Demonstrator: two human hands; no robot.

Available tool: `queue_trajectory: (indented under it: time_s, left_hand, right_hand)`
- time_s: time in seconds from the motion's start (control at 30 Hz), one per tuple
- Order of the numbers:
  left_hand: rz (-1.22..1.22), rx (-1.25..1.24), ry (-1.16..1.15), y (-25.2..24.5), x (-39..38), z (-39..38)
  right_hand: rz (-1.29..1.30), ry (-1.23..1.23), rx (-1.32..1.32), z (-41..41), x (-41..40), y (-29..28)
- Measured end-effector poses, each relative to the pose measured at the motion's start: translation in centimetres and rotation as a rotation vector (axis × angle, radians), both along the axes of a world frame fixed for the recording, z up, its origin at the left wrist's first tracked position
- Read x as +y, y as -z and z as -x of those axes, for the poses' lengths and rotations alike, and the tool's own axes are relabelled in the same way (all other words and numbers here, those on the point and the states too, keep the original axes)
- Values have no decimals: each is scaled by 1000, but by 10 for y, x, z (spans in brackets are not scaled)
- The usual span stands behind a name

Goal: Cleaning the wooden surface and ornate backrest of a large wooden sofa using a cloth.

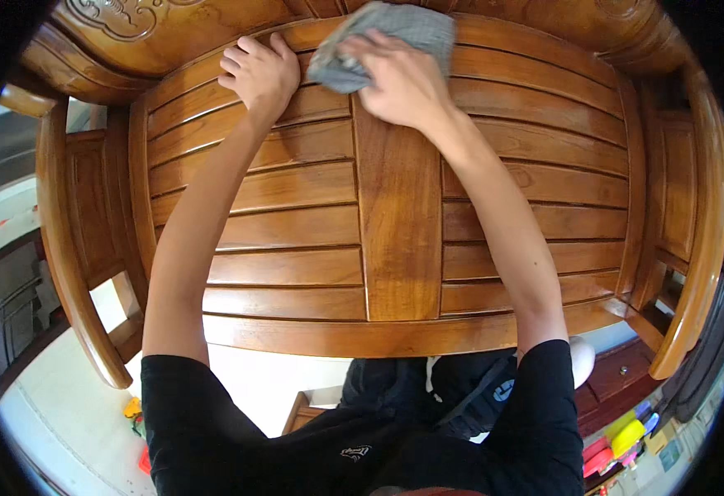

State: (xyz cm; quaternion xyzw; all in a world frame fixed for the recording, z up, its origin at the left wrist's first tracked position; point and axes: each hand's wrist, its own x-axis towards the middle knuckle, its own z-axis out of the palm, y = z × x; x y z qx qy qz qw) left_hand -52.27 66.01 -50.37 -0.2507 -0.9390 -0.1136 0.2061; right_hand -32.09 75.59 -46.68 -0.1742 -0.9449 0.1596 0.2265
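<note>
A grey cloth (408,34) lies bunched under my right hand (402,77), at the back of a varnished wooden bench seat (399,217). The fingers of that hand grip and press the cloth, and they look slightly blurred. To its left, my left hand (263,71) rests on the rear slats with its fingers spread and holds nothing. The seat has horizontal slats on both sides of a wide middle board. Both of my arms reach across it from the front edge.
A carved backrest (120,22) rises behind the seat. Curved wooden armrests stand at the left (58,248) and right (706,248). Brightly coloured plastic items (625,440) lie at the lower right. A dark red cabinet (616,378) stands beyond the bench's right front corner.
</note>
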Motion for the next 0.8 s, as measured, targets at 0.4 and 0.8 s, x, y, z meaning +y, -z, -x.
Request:
queue_trajectory:
  time_s: [0.4,0.8]
  left_hand:
    - [-22,-96,-12,4,1,4]
    - [-10,-55,-6,-8,-2,-6]
  right_hand:
    - [39,-88,-82,8,13,0]
    - [40,380,-32,-164,137,4]
